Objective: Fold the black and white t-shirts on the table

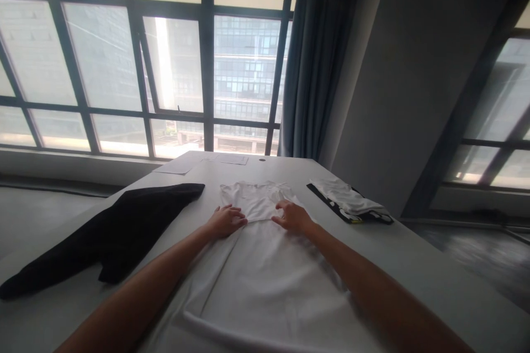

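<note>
1. A smooth, matte white tabletop forms the surface (pixel 397 248); clock directions start from its middle.
2. At nine o'clock lies a flat, dull black cloth garment (pixel 128 220), with a long tapering part towards eight.
3. At two, a crumpled white folded cloth (pixel 348 194) rests on a black folded cloth (pixel 379 219) with white and yellow marks.
4. Thin white paper sheets (pixel 174 166) lie flat at eleven.
5. The soft white fabric garment (pixel 281 276) runs from twelve to six, rumpled at its far end, smoother nearer, with a long crease towards seven.
6. The left hand (pixel 227 222) rests on it at eleven, its grip released, fingers extended.
7. The right hand (pixel 293 216) is on it at one, fingers curved; whether its grip pinches fabric, I cannot tell.
</note>
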`<move>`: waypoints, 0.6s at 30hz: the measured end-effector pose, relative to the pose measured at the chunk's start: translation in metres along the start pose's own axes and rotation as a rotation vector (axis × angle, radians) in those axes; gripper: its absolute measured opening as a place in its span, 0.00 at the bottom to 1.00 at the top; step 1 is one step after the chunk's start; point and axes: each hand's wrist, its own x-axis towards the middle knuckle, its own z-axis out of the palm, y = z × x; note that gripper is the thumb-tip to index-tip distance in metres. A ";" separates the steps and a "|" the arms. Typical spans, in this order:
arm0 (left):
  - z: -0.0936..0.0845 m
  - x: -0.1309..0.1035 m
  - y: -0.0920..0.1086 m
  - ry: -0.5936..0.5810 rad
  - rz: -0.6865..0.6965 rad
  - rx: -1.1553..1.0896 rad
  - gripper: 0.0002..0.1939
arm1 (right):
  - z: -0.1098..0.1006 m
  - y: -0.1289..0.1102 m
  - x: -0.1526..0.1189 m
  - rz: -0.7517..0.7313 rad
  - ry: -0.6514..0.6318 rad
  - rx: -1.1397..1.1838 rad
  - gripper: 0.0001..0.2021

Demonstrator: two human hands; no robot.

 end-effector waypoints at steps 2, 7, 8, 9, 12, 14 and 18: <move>-0.003 0.007 0.018 0.000 -0.002 0.088 0.26 | 0.006 0.002 -0.004 0.062 0.108 -0.078 0.22; 0.003 0.031 0.060 0.001 0.070 0.238 0.18 | 0.020 0.013 -0.005 0.254 0.163 -0.021 0.36; 0.005 0.035 0.064 0.009 0.092 0.252 0.16 | 0.021 0.014 -0.005 0.272 0.154 -0.003 0.37; 0.007 0.038 0.066 0.016 0.115 0.264 0.14 | 0.021 0.013 -0.004 0.289 0.137 0.009 0.38; 0.008 0.042 0.066 0.022 0.164 0.296 0.13 | 0.020 0.010 -0.003 0.361 0.087 0.007 0.37; 0.006 0.042 0.061 0.049 0.195 0.304 0.11 | 0.020 0.009 -0.002 0.385 0.083 0.007 0.36; 0.002 0.036 0.052 0.139 0.218 0.190 0.10 | 0.019 0.016 0.001 0.350 0.080 0.110 0.29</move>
